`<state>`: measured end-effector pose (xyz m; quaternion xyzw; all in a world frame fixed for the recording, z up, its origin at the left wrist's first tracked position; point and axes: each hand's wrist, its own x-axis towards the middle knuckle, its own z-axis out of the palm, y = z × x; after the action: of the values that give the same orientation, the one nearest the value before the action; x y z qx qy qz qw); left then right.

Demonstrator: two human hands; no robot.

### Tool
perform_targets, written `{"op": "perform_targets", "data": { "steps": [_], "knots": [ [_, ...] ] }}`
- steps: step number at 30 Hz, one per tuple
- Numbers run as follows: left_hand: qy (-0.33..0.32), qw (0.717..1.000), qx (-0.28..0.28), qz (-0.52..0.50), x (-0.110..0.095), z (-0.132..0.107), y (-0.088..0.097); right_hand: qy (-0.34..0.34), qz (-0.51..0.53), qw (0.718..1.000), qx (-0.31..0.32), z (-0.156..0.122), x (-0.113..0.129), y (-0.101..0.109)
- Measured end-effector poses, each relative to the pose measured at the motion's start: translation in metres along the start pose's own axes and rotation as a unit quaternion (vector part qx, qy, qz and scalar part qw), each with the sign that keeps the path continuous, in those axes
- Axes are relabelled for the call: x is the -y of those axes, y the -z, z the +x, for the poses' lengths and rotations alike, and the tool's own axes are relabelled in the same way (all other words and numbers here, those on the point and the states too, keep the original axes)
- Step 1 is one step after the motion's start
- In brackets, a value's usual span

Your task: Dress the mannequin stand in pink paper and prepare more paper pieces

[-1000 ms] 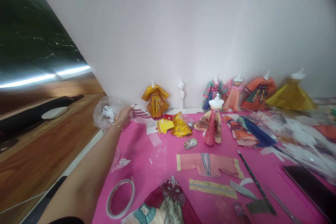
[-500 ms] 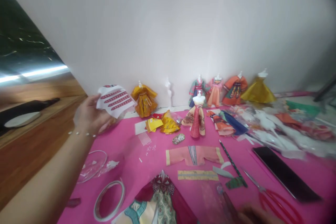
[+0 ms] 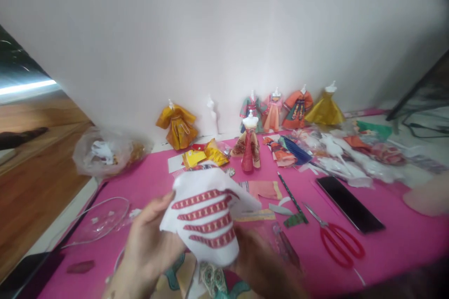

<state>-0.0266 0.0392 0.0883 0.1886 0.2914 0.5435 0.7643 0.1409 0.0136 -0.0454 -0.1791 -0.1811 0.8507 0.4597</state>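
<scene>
A white printed cloth (image 3: 201, 217) with several red patterned strips is held up over the near middle of the pink surface. On its left edge my left hand (image 3: 150, 233) is closed, thumb on top. My right hand (image 3: 257, 254), blurred, grips the cloth's right side, with its fingertips hidden behind it. Below the cloth lie patterned fabric pieces (image 3: 212, 278) in cream and teal, partly covered. A pink doll-size garment (image 3: 264, 189) and a yellow strip (image 3: 257, 215) lie just beyond my right hand.
Small dressed doll forms (image 3: 250, 145) stand toward the wall, beside a bare white form (image 3: 212, 114). To the right are red-handled scissors (image 3: 342, 243), a black phone (image 3: 351, 204) and a pencil (image 3: 292, 196). A plastic bag (image 3: 94, 154) sits at left. Another person's limb seems to show at the right edge.
My left hand has brought the printed cloth from the far left to the near middle. My right hand has come from the lower right onto it. The view has shifted.
</scene>
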Motion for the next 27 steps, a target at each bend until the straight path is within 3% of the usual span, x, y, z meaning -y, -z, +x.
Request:
{"op": "perform_targets", "data": {
  "steps": [4, 10, 15, 20, 27],
  "knots": [
    [0.106, 0.993, -0.039, -0.038, 0.038, 0.001, 0.032, 0.051, 0.043, 0.998, -0.012, -0.002, 0.018, -0.003],
    [0.107, 0.989, -0.07, -0.071, 0.069, 0.008, 0.069, 0.065, 0.065, 0.995, -0.039, -0.028, 0.047, 0.022],
    [0.086, 0.991, -0.06, -0.077, 0.082, 0.008, 0.08, 0.101, -0.018, 0.993, -0.057, -0.049, 0.051, 0.04],
    [0.075, 0.995, -0.035, -0.055, 0.089, 0.004, 0.085, 0.123, -0.128, 0.977, -0.119, -0.057, 0.052, 0.05],
    [0.06, 0.995, -0.083, 0.01, 0.1, 0.003, 0.091, 0.137, -0.117, 0.975, -0.128, -0.064, 0.057, 0.059]
  ]
}}
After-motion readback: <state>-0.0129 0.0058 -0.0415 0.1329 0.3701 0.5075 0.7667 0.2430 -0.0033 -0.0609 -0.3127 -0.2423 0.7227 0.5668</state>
